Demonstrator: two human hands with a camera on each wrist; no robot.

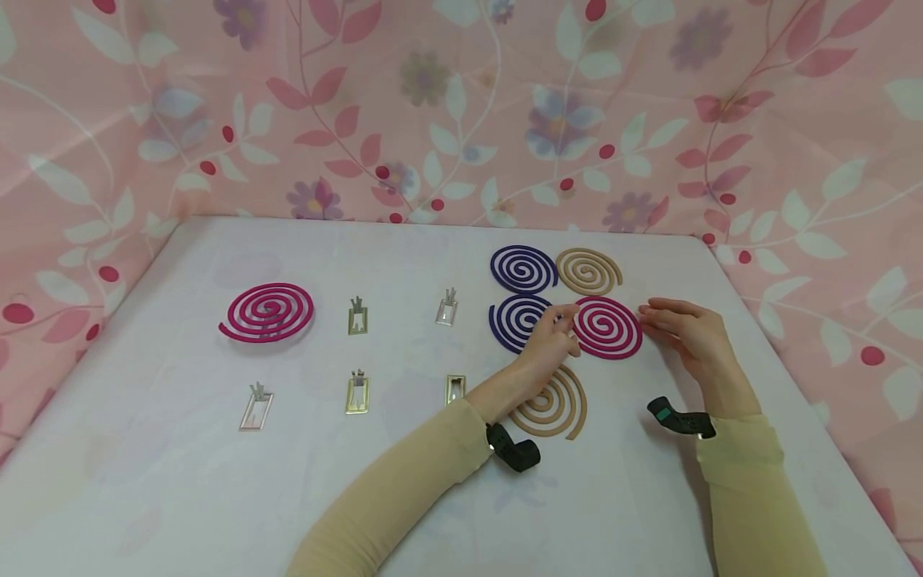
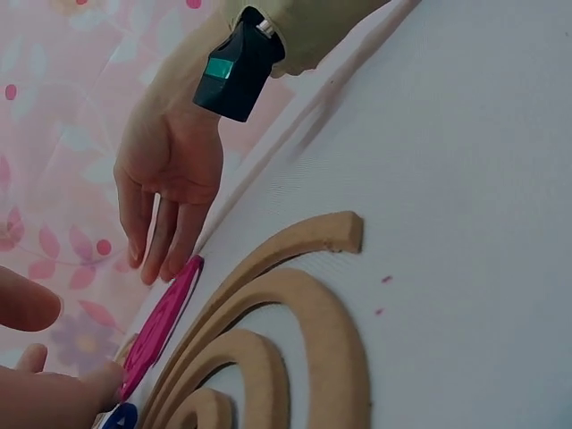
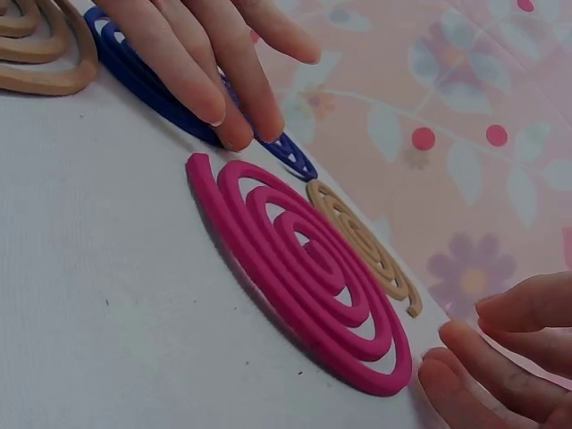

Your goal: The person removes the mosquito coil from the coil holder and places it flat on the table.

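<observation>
A flat pink mosquito coil (image 1: 606, 327) lies on the white table between my two hands. My left hand (image 1: 550, 350) is at its left side, over a dark blue coil (image 1: 505, 320) that it partly covers. In the right wrist view, the left fingers (image 3: 210, 94) are relaxed and hold nothing. On the other side, my right hand (image 1: 685, 332) has its loosely bent fingertips close to the pink coil's right edge; whether they touch it I cannot tell. Below the left hand lies a tan coil (image 1: 577, 405), partly hidden by the wrist.
Behind lie another dark blue coil (image 1: 522, 269) and a tan coil (image 1: 588, 271). At left, a pink coil (image 1: 268, 312) sits raised on a stand. Several small metal stands, such as a silver one (image 1: 446, 308) and a gold one (image 1: 357, 394), are spread across the table.
</observation>
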